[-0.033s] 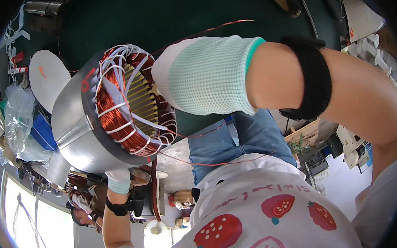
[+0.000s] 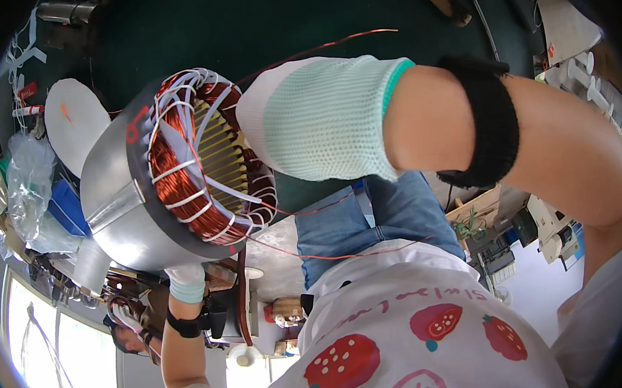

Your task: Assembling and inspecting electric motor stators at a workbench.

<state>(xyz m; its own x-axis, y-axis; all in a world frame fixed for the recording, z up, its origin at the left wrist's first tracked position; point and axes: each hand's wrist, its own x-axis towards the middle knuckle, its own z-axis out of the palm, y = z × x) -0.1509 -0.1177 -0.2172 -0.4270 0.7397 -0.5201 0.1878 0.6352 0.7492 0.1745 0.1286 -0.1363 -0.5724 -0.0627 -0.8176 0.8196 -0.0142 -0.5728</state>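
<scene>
Hardly anything has moved since the earlier frame: the gloved right hand (image 2: 277, 117) and its forearm sit a touch farther left, while the stator (image 2: 201, 173) lies as it did, left of the middle of the view at the dark green tabletop (image 2: 327, 12), its open end turned toward that hand. Copper windings bound with white cord bulge from its grey metal shell. The right hand's fingers are hidden behind the glove, beside the windings, so I cannot tell how wide or narrow its grip is. The left hand (image 2: 185, 276), gloved as well, meets the shell's lower edge; its fingers are out of sight, and its grip cannot be told either. As for writing, a red hand-drawn mark (image 2: 135, 125) sits on the shell's dark rim, and an orange stroke crosses the white disc (image 2: 72, 135) behind it. Pink lettering, upside down from here, runs over the strawberries on the white shirt (image 2: 398, 300). A reddish wire (image 2: 315, 256) trails from the windings toward the shirt. At lower left, a co-worker's gloved hand (image 2: 126, 317) shows small.
</scene>
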